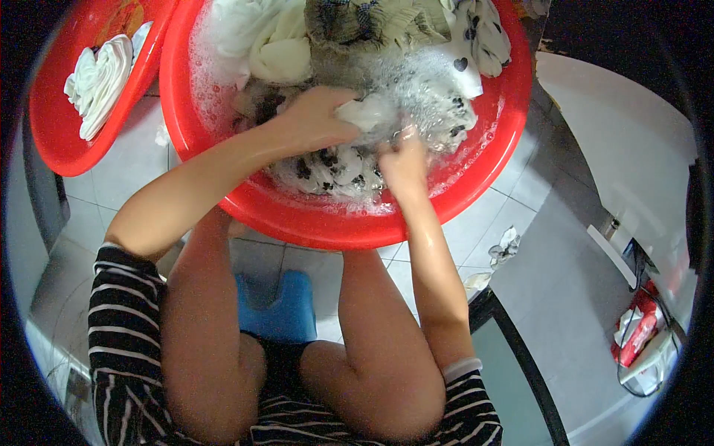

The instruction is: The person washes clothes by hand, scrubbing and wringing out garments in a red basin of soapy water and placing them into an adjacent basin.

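Observation:
Both my hands are in a big red basin (347,235) of sudsy water and clothes. My left hand (320,117) is closed on a bunched white cloth (368,112), just above the water. Close by on the right, my right hand (406,165) is curled at the edge of the foam; motion blurs its fingers, and what they grip is hidden. Under and in front of my hands lies a wet white garment with black patterns (335,172), partly sunk in the suds.
Along the basin's far side lie cream cloth (281,59), a grey-brown garment (338,30) and white patterned cloth (483,37). A smaller red basin (56,141) at left holds folded white cloth (100,85). A blue stool (286,308) stands between my legs; a red packet (638,327) lies at right.

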Motion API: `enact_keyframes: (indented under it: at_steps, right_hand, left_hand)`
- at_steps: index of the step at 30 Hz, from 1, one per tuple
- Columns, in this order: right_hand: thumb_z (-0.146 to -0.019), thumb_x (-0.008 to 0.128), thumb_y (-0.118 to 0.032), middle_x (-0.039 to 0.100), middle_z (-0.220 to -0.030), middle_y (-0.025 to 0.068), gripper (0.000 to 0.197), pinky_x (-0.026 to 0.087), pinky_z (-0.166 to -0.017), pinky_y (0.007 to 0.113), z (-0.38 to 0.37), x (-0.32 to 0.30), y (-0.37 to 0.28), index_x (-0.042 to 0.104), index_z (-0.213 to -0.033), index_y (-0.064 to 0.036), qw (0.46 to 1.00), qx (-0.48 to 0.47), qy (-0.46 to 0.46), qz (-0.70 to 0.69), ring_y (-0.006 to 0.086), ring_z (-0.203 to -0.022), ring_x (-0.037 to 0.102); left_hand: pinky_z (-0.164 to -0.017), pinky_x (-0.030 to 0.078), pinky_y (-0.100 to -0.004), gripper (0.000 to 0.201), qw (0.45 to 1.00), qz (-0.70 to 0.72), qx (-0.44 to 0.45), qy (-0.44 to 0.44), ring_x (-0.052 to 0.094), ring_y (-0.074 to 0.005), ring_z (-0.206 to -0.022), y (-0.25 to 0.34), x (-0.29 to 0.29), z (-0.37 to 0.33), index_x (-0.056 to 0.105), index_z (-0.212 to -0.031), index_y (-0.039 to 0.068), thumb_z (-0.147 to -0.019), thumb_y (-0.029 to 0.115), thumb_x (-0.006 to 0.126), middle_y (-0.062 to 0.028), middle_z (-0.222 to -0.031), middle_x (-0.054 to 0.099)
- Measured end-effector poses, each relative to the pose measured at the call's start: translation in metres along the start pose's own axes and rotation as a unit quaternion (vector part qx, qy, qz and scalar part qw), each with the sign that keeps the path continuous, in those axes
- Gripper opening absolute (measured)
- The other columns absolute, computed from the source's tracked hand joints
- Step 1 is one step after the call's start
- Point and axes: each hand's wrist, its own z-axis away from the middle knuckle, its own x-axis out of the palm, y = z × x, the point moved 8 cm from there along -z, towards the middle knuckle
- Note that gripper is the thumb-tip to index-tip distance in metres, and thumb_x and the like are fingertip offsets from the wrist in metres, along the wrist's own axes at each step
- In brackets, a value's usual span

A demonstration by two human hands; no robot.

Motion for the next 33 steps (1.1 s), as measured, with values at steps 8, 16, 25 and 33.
enact_keyframes:
  at_steps: [8, 16, 25, 33]
  right_hand:
    - [-0.064, 0.075, -0.003, 0.061, -0.102, 0.0110, 0.044, 0.042, -0.090, 0.034, 0.028, -0.083, -0.006, 0.054, -0.103, -0.0043, 0.963, -0.143, -0.021, -0.225, 0.0228, -0.101, 0.056]
    - [-0.085, 0.060, -0.011, 0.062, -0.105, 0.0112, 0.040, 0.051, -0.072, 0.033, 0.012, -0.048, -0.004, 0.047, -0.123, -0.0105, 0.959, -0.129, 0.056, -0.245, 0.0200, -0.079, 0.064]
    - [-0.088, 0.051, -0.023, 0.063, -0.089, 0.0201, 0.028, 0.049, -0.069, 0.040, -0.043, 0.018, 0.026, 0.057, -0.111, -0.0072, 0.982, -0.031, 0.117, 0.142, 0.0325, -0.073, 0.061]
    - [-0.092, 0.046, -0.031, 0.061, -0.107, 0.0110, 0.034, 0.049, -0.081, 0.039, -0.020, 0.023, 0.006, 0.057, -0.109, -0.0040, 0.713, 0.260, 0.052, -0.649, 0.0246, -0.095, 0.059]
  left_hand:
    - [-0.072, 0.048, -0.0226, 0.045, 0.925, 0.372, 0.056, 0.060, 0.059, -0.0089, -0.079, 0.026, -0.026, 0.061, 0.053, -0.119, -0.002, -0.079, 0.012, 0.065, -0.0034, -0.089, 0.063]
    - [-0.086, 0.048, -0.0390, 0.056, 0.961, -0.148, 0.145, 0.181, 0.061, -0.0270, -0.097, 0.016, 0.002, 0.021, 0.047, -0.129, 0.019, -0.076, 0.026, 0.064, -0.0170, -0.119, 0.055]
    - [-0.090, 0.045, -0.0397, 0.061, 0.987, -0.096, 0.125, 0.036, 0.059, -0.0317, -0.100, -0.045, 0.027, -0.068, 0.044, -0.130, 0.008, -0.082, 0.041, 0.059, -0.0142, -0.124, 0.055]
    - [-0.082, 0.049, -0.0365, 0.040, 0.971, 0.000, 0.158, 0.180, 0.061, -0.0290, -0.096, -0.002, 0.025, -0.033, 0.058, -0.109, 0.007, -0.079, 0.033, 0.062, -0.0157, -0.104, 0.063]
